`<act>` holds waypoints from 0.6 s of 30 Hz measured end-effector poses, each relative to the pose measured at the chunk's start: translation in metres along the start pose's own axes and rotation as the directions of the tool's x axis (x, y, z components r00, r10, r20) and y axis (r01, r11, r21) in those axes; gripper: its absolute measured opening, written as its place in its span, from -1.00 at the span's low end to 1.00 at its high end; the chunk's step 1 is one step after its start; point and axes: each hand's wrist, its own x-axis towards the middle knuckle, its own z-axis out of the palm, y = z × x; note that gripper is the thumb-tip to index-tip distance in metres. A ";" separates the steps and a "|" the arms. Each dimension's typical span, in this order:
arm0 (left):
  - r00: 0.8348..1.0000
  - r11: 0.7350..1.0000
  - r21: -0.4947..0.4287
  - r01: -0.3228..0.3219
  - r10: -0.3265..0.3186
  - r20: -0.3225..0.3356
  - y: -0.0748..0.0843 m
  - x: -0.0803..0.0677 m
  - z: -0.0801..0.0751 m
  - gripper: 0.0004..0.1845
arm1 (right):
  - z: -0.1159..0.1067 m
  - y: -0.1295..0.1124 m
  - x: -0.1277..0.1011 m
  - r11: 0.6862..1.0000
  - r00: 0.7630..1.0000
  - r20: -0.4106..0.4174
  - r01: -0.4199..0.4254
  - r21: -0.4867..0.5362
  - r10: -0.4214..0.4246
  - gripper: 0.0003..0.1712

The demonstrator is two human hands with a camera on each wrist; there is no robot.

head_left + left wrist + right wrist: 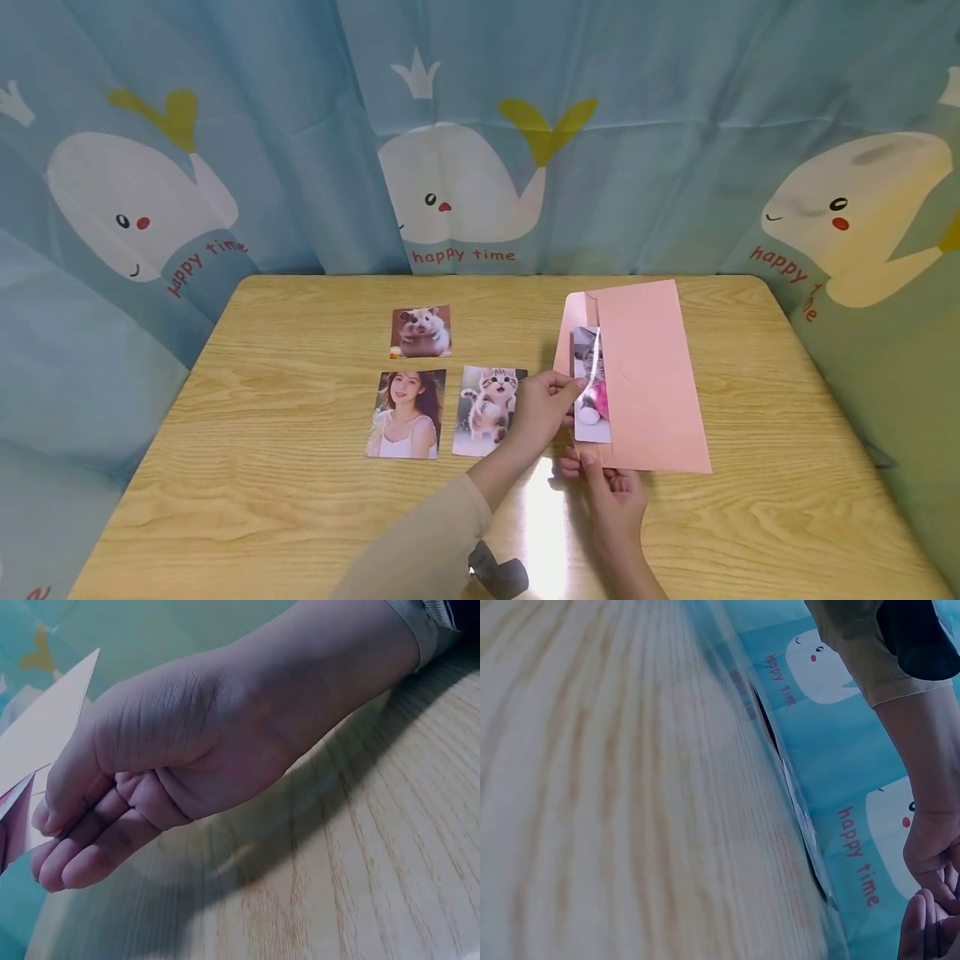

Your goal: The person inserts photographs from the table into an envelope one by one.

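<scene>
A pink paper envelope [652, 375] is held at a slant over the right side of the table, its opening to the left. Partway in the opening is a glossy photo [588, 425] of a grey cat with something pink, its right part hidden. My left hand [542, 408] pinches the photo's left edge between thumb and fingers; in the left wrist view the same hand [157, 742] has its fingers curled at the paper. Lower down, my right hand [611, 500] grips the envelope's bottom left corner, thumb on top. The right wrist view catches only some fingertips [922, 926] of it.
Left of the envelope lie three photos: a hamster [421, 332], a person in a white top [407, 414] and a kitten [487, 408] partly covered by my left hand. A blue curtain [300, 167] with whales hangs behind the wooden table [262, 467].
</scene>
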 end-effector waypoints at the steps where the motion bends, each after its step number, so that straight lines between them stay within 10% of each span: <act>1: 1.000 1.000 0.024 -0.019 0.019 -0.002 0.000 -0.001 0.000 -0.77 | 0.000 0.000 0.000 1.000 1.000 -0.005 -0.002 -0.010 0.002 -0.92; 7: 0.994 0.988 0.115 -0.107 0.108 0.003 0.003 -0.004 0.001 -0.77 | 0.000 0.000 0.000 0.997 1.000 -0.016 0.001 -0.079 -0.003 -0.92; 18: 0.986 0.977 0.183 -0.111 0.084 0.145 -0.001 -0.005 -0.011 -0.69 | -0.001 0.000 0.000 0.999 1.000 0.011 0.023 0.038 -0.023 -0.88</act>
